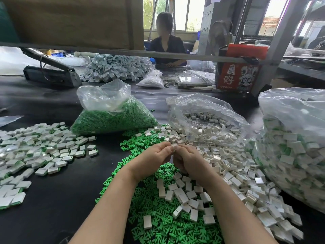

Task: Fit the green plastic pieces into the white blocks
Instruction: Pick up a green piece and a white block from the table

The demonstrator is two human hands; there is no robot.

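Both hands meet above the green pieces (158, 224) heaped on the near table. The left hand (154, 156) and right hand (186, 160) each curl their fingertips onto one small white block (173, 145) pinched between them — whether a green piece sits in it is hidden. Loose white blocks (228, 166) lie just right, nearer the right hand; their long axes point every way.

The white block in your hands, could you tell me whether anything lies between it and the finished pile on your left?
Nothing visible does. Both hands, left and right, pinch the white block above the loose green pieces; only bare dark table separates them from the finished pile.
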